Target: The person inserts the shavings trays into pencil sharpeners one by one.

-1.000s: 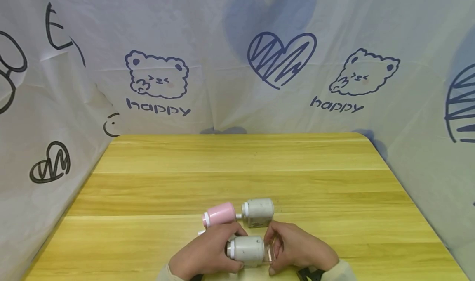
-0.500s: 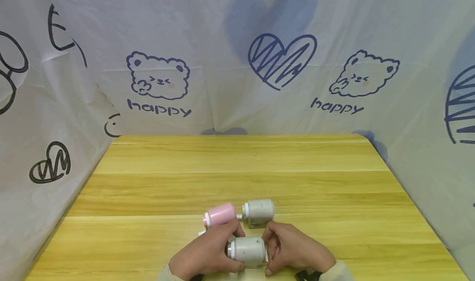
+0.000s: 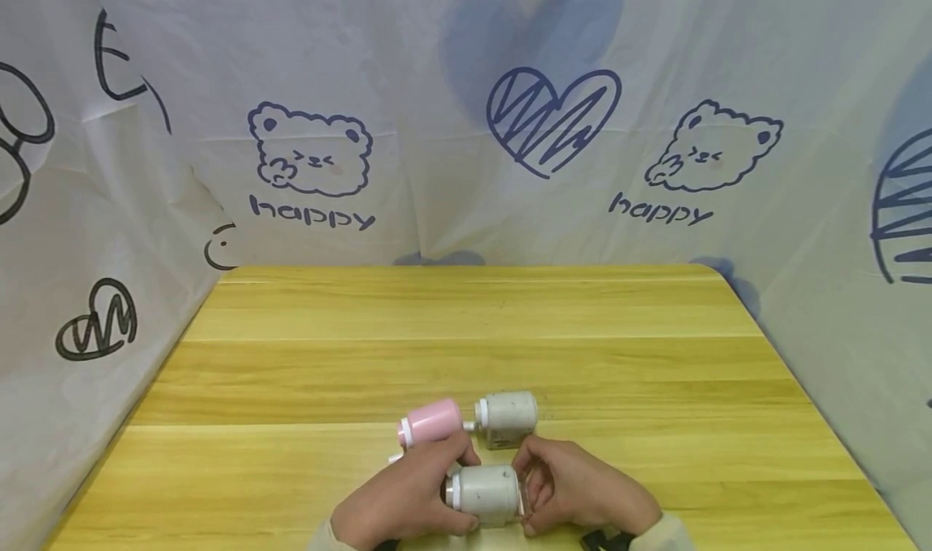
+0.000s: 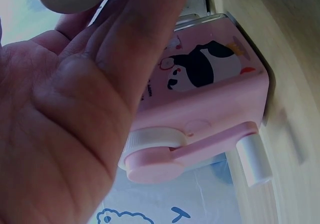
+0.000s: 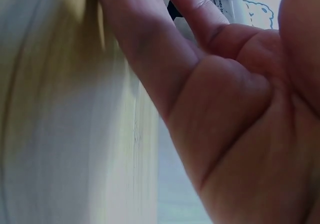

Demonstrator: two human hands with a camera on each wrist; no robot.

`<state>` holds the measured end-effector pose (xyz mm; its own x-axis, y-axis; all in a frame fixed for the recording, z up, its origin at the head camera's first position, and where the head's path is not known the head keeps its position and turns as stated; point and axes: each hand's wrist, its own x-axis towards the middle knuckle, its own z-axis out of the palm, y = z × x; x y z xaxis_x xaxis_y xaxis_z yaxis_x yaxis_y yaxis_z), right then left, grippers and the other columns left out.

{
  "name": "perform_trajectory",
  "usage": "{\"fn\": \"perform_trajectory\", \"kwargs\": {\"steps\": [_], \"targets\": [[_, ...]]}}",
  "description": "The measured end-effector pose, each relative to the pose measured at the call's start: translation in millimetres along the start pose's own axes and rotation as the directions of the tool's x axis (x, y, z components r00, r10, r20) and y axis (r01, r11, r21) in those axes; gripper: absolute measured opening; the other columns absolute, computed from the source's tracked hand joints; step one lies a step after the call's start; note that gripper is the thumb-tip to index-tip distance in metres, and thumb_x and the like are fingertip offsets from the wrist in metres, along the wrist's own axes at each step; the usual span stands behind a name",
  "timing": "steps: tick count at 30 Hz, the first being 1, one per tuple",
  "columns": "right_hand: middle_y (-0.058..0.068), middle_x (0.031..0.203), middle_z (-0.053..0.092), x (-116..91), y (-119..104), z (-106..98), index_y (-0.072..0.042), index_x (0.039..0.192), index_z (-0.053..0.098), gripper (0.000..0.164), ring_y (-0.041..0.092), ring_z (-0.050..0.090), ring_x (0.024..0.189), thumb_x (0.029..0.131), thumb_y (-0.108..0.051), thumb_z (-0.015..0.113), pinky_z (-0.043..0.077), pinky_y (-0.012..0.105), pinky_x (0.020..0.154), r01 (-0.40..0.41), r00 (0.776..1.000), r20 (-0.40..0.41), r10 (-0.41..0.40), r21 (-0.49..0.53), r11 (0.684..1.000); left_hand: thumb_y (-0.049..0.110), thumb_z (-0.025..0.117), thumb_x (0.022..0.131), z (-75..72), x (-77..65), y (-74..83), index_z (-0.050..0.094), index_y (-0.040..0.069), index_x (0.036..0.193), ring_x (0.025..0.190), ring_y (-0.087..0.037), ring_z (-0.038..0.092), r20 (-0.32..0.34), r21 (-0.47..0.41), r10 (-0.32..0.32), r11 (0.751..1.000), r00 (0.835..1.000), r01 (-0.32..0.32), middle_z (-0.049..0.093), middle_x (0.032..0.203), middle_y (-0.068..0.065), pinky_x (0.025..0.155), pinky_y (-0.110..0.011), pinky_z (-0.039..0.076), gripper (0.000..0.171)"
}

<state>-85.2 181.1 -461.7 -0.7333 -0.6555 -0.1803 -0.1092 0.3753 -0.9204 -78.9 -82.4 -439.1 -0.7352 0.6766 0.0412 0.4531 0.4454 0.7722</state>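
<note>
A grey crank pencil sharpener point(image 3: 486, 489) lies near the table's front, its white collar facing left. My left hand point(image 3: 404, 490) grips it around the collar end, thumb at the near side. At its right end my right hand point(image 3: 582, 486) pinches a clear plastic drawer point(image 3: 523, 500), of which only a narrow strip shows. Behind my left fingers stands a pink crank pencil sharpener point(image 3: 434, 420); the left wrist view shows its panda picture and white-tipped crank point(image 4: 215, 146). In the right wrist view my palm and fingers hide most of the work.
A second grey sharpener point(image 3: 507, 417) stands just behind the held one, close to the pink sharpener. The wooden table point(image 3: 466, 332) reaches back to a white cloth point(image 3: 437, 171) with bear and heart drawings, which also hangs at both sides.
My right hand has moved slightly left, and the clear drawer has slid further into the grey sharpener. The left hand keeps its grip; the other sharpeners stay in place.
</note>
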Motion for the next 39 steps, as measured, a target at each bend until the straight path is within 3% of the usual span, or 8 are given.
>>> {"fn": "perform_trajectory", "kwargs": {"steps": [39], "targets": [[-0.003,0.081,0.062,6.3,-7.4,7.9,-0.012,0.102,0.056,0.050,0.013,0.062,0.072,0.063,-0.012,0.086,0.052,0.028,0.064,0.019,0.999,-0.040,-0.022,-0.070,0.997,0.028,0.080,0.069,0.3,1.9,0.4,0.049,0.024,0.099,0.077,-0.003,0.054,0.011,0.011,0.012,1.000,1.000,-0.012,0.054,0.091,0.012,0.066,-0.022,0.047,0.044]]}}
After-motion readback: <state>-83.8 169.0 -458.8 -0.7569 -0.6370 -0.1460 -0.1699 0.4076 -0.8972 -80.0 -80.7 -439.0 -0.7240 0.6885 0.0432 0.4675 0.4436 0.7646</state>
